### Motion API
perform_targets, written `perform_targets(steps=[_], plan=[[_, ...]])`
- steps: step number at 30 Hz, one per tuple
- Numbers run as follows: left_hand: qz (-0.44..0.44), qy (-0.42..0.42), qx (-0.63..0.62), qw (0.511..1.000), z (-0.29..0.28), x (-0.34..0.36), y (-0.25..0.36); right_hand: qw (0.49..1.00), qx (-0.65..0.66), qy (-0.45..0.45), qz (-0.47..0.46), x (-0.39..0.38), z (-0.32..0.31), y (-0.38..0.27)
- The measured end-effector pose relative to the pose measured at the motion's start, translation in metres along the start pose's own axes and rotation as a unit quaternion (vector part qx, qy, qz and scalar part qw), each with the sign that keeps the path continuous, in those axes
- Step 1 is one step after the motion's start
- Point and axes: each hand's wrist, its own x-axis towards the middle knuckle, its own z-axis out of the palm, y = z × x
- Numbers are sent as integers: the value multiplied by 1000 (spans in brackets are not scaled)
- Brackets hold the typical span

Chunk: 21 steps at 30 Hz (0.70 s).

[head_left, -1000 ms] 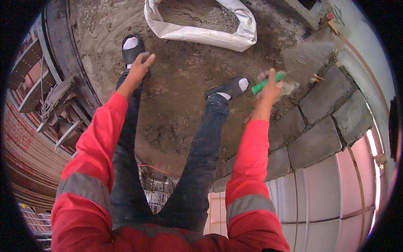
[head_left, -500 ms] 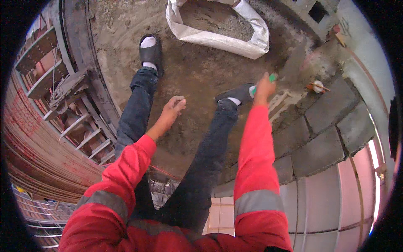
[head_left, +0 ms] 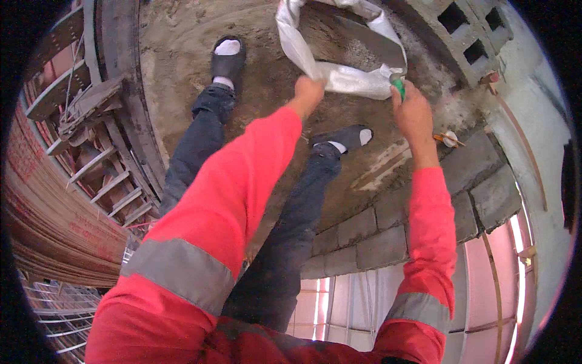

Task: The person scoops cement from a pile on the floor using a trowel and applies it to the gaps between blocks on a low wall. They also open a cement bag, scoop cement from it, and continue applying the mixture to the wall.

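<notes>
A white woven sack (head_left: pixel 357 83) with its rim rolled down stands open on the ground ahead of me, with grey-brown loose sand or mortar mix inside. My left hand (head_left: pixel 309 93) is closed on the near left part of that rim. In my right hand (head_left: pixel 413 112), at the sack's near right corner, is the green handle of a trowel (head_left: pixel 398 86). Its grey blade appears to reach over the rim into the sack, partly against the mix. The fingertips of my left hand are hidden by the sack's edge.
My feet in dark slippers (head_left: pixel 228 64) stand on rough ground. A course of grey blocks (head_left: pixel 382 247) curves along the right, with hollow blocks (head_left: pixel 451 18) at the far right. A string reel (head_left: pixel 450 139) lies on the blocks. A metal ladder (head_left: pixel 112 185) and stacked boards (head_left: pixel 60 230) are left.
My left hand has moved forward and right from free air to grip the sack's rim. My right hand has carried the trowel right and forward to the sack. The view has shifted.
</notes>
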Motion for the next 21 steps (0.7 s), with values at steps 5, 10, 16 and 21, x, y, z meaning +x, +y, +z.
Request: perform_targets(steps=[5, 10, 16, 21], plan=[[25, -78, 7, 997, -35, -77, -28, 994, -47, -44, 88, 45, 27, -9], [-19, -134, 23, 991, -90, -145, -22, 991, 3, -70, 110, 50, 64, -28], [-50, -138, 23, 989, -118, -157, -7, 965, 91, -129, 208, 46, 98, -39], [-31, -147, 20, 988, -106, -157, -3, 941, 193, -154, 230, 49, 135, -51]])
